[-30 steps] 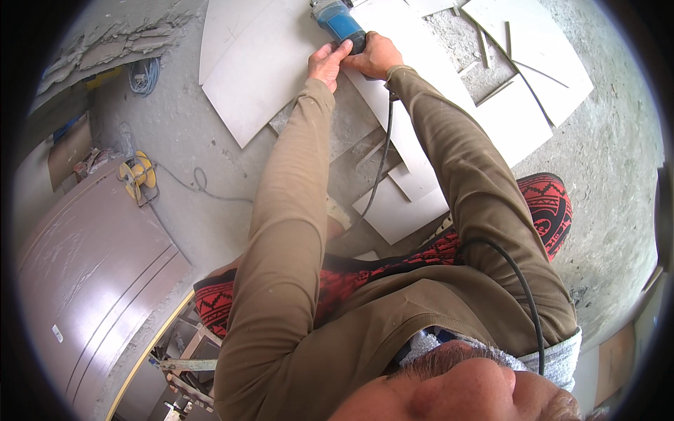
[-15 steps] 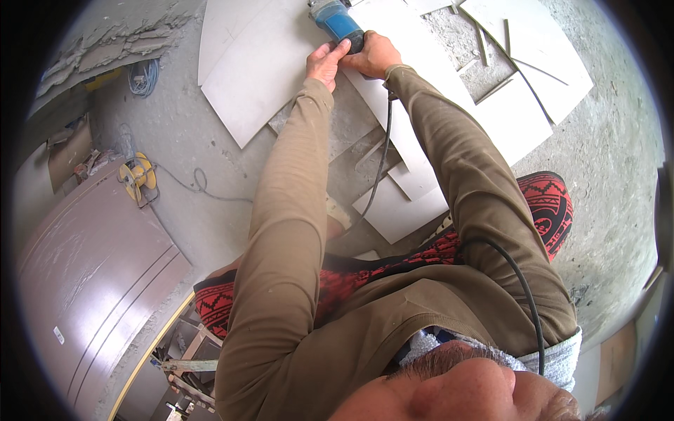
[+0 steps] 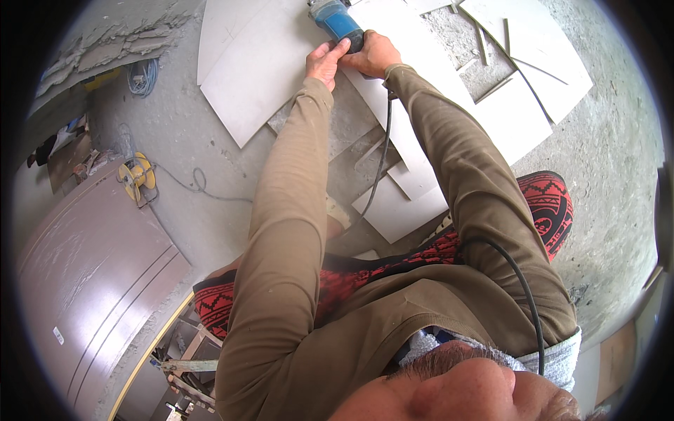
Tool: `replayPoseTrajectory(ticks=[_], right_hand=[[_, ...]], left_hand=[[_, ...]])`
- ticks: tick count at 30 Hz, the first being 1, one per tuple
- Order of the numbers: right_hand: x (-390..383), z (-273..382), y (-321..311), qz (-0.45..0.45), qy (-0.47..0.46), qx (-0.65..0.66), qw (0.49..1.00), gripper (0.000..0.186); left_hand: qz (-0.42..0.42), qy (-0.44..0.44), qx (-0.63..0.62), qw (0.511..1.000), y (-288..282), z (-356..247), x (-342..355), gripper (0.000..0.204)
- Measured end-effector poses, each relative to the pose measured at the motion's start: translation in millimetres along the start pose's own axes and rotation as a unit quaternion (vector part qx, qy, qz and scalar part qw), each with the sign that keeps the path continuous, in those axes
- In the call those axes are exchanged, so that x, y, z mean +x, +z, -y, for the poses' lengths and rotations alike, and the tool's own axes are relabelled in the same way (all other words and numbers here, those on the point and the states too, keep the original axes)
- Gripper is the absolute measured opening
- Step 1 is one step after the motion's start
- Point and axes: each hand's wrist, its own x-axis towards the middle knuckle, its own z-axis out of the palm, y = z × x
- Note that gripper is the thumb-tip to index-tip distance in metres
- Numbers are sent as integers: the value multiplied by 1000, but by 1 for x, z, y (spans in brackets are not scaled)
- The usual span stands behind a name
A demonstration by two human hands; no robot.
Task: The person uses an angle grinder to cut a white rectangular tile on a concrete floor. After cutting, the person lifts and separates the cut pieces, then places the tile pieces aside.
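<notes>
A blue corded tile cutter (image 3: 340, 25) with a grey metal head and black end cap lies against the white tiles (image 3: 246, 91) at the top of the view. The head is partly cut off by the picture's edge, and no blade shows. My left hand (image 3: 326, 64) closes on the near end, its thumb pressed on the black cap. From the other side my right hand (image 3: 375, 56) wraps round the same end. Below my right wrist a dark power cord (image 3: 382, 161) hangs down over the tile pieces toward my legs.
Broken tile pieces (image 3: 407, 203) and narrow cut strips (image 3: 483, 45) lie on the dusty concrete floor (image 3: 597, 126). A yellow cable reel (image 3: 137, 175) stands left, beside a brown door panel (image 3: 105, 281). Coiled blue cable (image 3: 143, 77) lies at the upper left.
Both hands and the tile cutter hold the same place. At the far left, something dark has appeared beyond the brown panel.
</notes>
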Motion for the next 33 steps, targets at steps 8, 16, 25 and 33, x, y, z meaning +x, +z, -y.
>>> replayPoseTrajectory(ticks=[8, 16, 25, 33], right_hand=[[1, -1, 2, -2, -4, 2, 1000, 82], [0, -3, 0, 3, 1, 10, 1000, 82], [1, -2, 2, -3, -4, -2, 1000, 81], [2, -4, 3, -1, 1, 3, 1000, 80]], left_hand=[[1, 1, -8, 1000, -2, 2, 2, 49], [-1, 0, -6, 1000, 2, 2, 1, 48], [2, 5, -9, 1000, 0, 1, 0, 48], [1, 0, -7, 1000, 2, -1, -2, 47]])
